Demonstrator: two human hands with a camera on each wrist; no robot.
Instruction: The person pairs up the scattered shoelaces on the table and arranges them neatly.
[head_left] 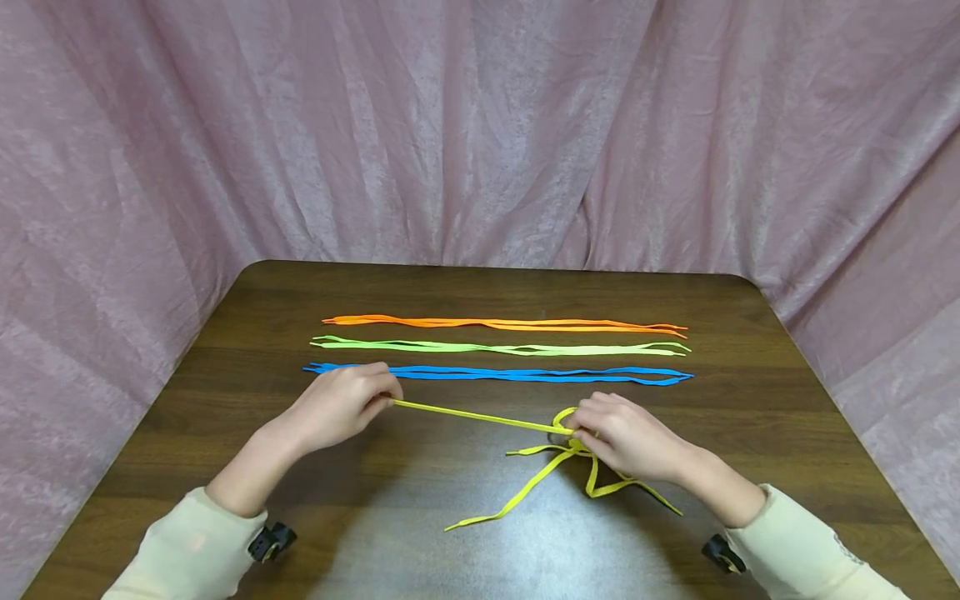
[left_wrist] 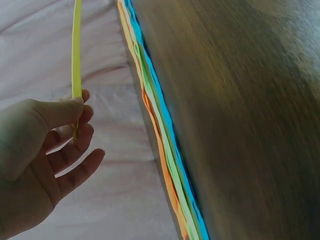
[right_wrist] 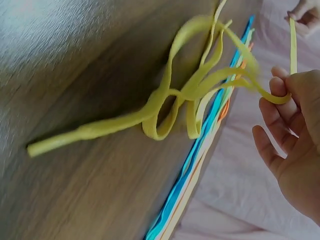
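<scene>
A yellow shoelace (head_left: pixel 483 416) runs taut between the two hands, above the table. My left hand (head_left: pixel 348 400) pinches one end of it between thumb and index finger; in the left wrist view its other fingers are loosely bent. My right hand (head_left: pixel 626 433) pinches the lace farther along, beside a loose tangle. In the right wrist view the yellow tangle (right_wrist: pixel 185 92) shows loops and crossings, with a tipped end (right_wrist: pixel 55 142) reaching toward the camera. Several loose yellow tails spread below the right hand in the head view.
Beyond the hands, orange laces (head_left: pixel 487 323), light green laces (head_left: pixel 495 348) and blue laces (head_left: pixel 495 375) lie straight in parallel rows on the brown wooden table (head_left: pixel 225 417). A pink curtain (head_left: pixel 450 125) hangs behind the table and along its sides.
</scene>
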